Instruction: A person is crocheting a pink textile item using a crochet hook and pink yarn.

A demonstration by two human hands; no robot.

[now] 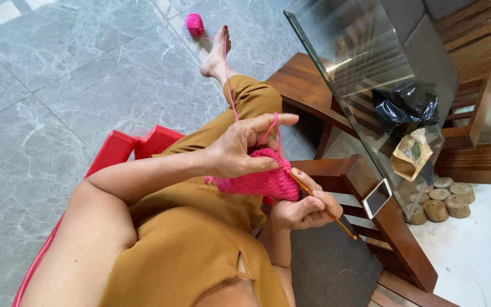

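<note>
Two hands busy over lap. Left hand [237, 150] pinches pink crochet piece [259, 181], yarn strand [229, 85] looped over finger. Right hand [305, 209] grips crochet hook [322, 207]. Piece looks soft, light, floppy; best held near working edge. Yarn ball [195, 24] on floor.

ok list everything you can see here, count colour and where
crochet piece: one, pink, held over the lap
crochet hook: one, orange, in the right hand
yarn ball: one, pink, on the floor by the foot
yarn strand: one, pink, from ball up to the left hand
chair: one, red, under the person
glass table: one, clear top, wooden frame, right
phone: one, white-edged, on the wooden rail
black bag: one, under the glass
paper pouch: one, brown, below the bag
wood slices: several, tan, lower right
floor: grey marble tiles
left hand: pinching the piece, strand over finger
right hand: holding the hook
</note>
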